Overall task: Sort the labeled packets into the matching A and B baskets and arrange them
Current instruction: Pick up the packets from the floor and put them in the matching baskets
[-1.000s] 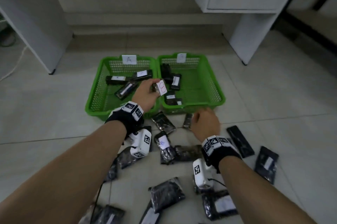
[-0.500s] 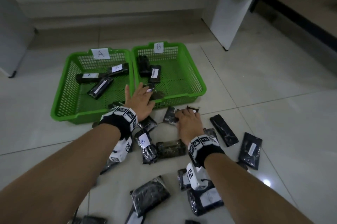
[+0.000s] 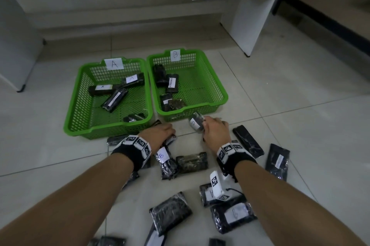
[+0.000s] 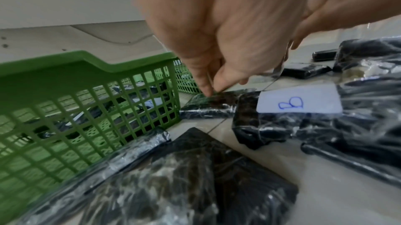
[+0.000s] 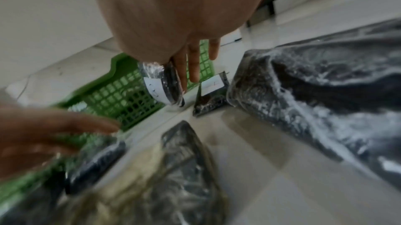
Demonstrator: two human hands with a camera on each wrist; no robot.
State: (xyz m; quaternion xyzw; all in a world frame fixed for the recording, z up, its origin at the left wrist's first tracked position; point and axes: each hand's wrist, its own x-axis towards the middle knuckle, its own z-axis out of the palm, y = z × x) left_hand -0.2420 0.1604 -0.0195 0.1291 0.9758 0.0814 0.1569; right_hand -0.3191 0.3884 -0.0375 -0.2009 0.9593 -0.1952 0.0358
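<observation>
Two green baskets stand side by side on the tiled floor: basket A point(image 3: 80, 125) on the left and basket B point(image 3: 222, 95) on the right, each with several black packets inside. My left hand point(image 3: 172, 135) point(image 4: 211, 89) is down at basket A's front right corner. Its thumb and finger pinch the edge of a dark packet point(image 4: 208, 107) lying on the floor. My right hand point(image 3: 204, 125) point(image 5: 180, 77) grips a white-labelled packet point(image 3: 195, 123) point(image 5: 156, 89) just in front of basket B. Its letter is unclear.
Several loose black packets lie on the floor around my arms, among them one marked B point(image 3: 164, 157) and one marked A point(image 3: 210, 195). A white cabinet leg point(image 3: 248, 25) stands behind basket B. Another white unit point(image 3: 16, 45) is at the far left.
My left hand let go of the labelled packet it held over the baskets and dropped to the floor packets. My right hand has taken up a labelled packet from the floor.
</observation>
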